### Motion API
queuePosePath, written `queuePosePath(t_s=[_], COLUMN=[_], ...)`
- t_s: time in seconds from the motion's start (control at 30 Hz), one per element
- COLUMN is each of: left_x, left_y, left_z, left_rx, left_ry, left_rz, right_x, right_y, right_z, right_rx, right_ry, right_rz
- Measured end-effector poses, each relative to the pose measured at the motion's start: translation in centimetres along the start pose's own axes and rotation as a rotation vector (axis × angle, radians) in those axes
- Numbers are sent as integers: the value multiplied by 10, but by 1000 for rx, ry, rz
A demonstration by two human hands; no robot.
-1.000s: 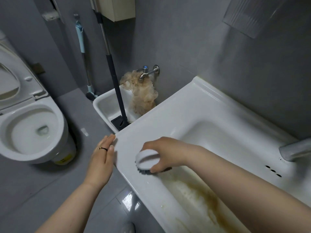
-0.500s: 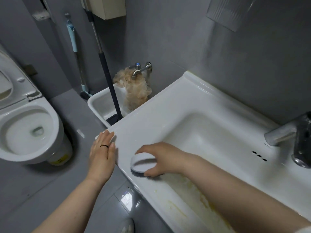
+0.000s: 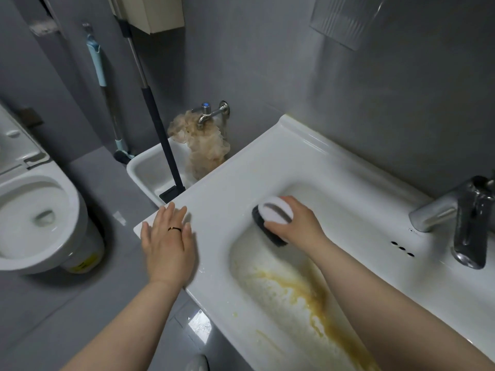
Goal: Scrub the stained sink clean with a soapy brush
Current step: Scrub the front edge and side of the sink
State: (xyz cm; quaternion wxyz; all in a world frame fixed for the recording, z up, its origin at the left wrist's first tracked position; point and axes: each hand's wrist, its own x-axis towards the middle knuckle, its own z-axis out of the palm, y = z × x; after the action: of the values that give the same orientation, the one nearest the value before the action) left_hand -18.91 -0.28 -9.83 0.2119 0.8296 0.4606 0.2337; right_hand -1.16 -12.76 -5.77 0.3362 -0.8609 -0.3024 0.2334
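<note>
Right hand (image 3: 292,226) grips brush (image 3: 270,214) against sink (image 3: 267,162) wall; left hand (image 3: 168,242) lies flat on rim.

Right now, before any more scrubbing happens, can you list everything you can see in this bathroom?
sink: one, white, centre and right
stain: one streak, yellow-brown, along the near part of the basin floor
brush: one, white top with dark bristles, against the basin's left wall
faucet: one, chrome, on the sink's right deck
small basin: one, white, behind the sink's left end
mop: one, dark handle, standing in the small basin
wall tap: one, chrome with a blue cap, above the small basin
mesh puff: one, beige, hanging below the wall tap
toilet: one, white, far left
ring: one, dark, on the left hand
left hand: one, flat on the sink's near-left corner
right hand: one, fingers curled round the brush
</note>
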Motion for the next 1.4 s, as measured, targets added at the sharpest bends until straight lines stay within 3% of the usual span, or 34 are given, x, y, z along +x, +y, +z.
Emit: queuePosePath(t_s=[0.17, 0.37, 0.53, 0.7, 0.87, 1.03, 1.1, 1.2, 1.27, 1.4], left_x=[0, 0, 0, 2, 2, 3, 2, 3, 3, 3], left_y=[1, -1, 0, -3, -3, -3, -4, -4, -4, -4], left_z=[1, 2, 2, 2, 3, 3, 3, 3, 2, 1], left_rx=[39, 29, 28, 11, 9, -2, -4, -14, -15, -26], left_ry=[-16, 13, 14, 22, 31, 32, 27, 21, 18, 6], left_rz=[6, 11, -5, -8, -4, -3, -2, 0, 6, 12], right_x=[29, 11, 34, 33, 71, 53, 63, 86, 90, 79], right_y=[-22, -29, -40, -55, -63, -82, -82, -76, -79, -94], right_z=[11, 24, 5, 15, 2, 36, 31, 16, 20, 45], right_rx=[148, -156, -198, -441, -393, -470, -470, -400, -357, -402], right_ry=[169, -150, 19, -260, -11, -347, -287, -49, -14, -286], right_rz=[26, -183, -69, -222, -37, -278, -258, -100, -89, -287])
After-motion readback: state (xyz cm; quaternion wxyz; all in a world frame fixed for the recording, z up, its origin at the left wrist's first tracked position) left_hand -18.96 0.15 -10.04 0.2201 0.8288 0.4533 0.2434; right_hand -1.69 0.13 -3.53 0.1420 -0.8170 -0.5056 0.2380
